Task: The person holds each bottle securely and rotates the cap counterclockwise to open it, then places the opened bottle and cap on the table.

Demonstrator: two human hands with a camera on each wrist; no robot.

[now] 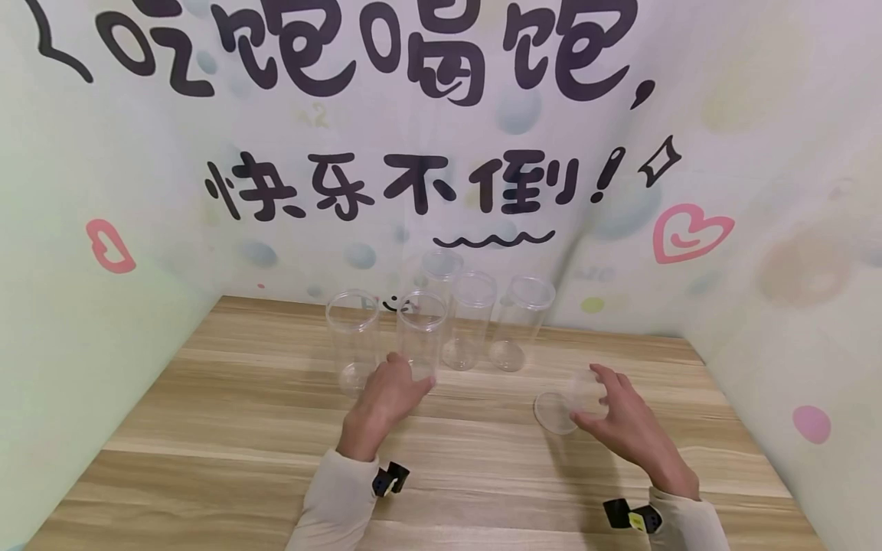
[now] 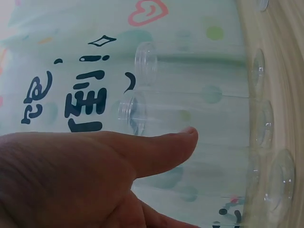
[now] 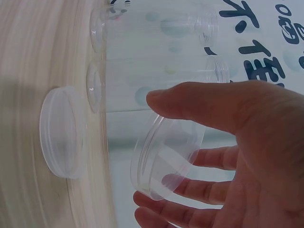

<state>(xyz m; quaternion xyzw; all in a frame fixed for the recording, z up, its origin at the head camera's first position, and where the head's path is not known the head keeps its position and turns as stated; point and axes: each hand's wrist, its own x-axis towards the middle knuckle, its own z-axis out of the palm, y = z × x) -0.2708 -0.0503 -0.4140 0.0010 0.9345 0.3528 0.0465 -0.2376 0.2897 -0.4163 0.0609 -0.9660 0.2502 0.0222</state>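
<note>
In the head view, my left hand [image 1: 388,398] is low beside the front clear plastic jar [image 1: 423,329], its straight thumb and fingers spread on either side. Contact with that jar cannot be told. Left of it stands another clear jar [image 1: 353,329]; both look lidless. My right hand [image 1: 630,425], at the right, pinches a round clear lid [image 3: 164,156] between thumb and fingers, tilted above the table. A second clear lid [image 1: 556,413] lies flat on the wood just left of that hand. In the left wrist view, the thumb [image 2: 166,147] extends across the jars.
Behind the front jars stand more clear jars, including a right one [image 1: 527,321] and a middle one [image 1: 472,321], both with lids apparently on. The wood table [image 1: 227,428] meets a printed backdrop [image 1: 276,252] at its back edge and along both sides.
</note>
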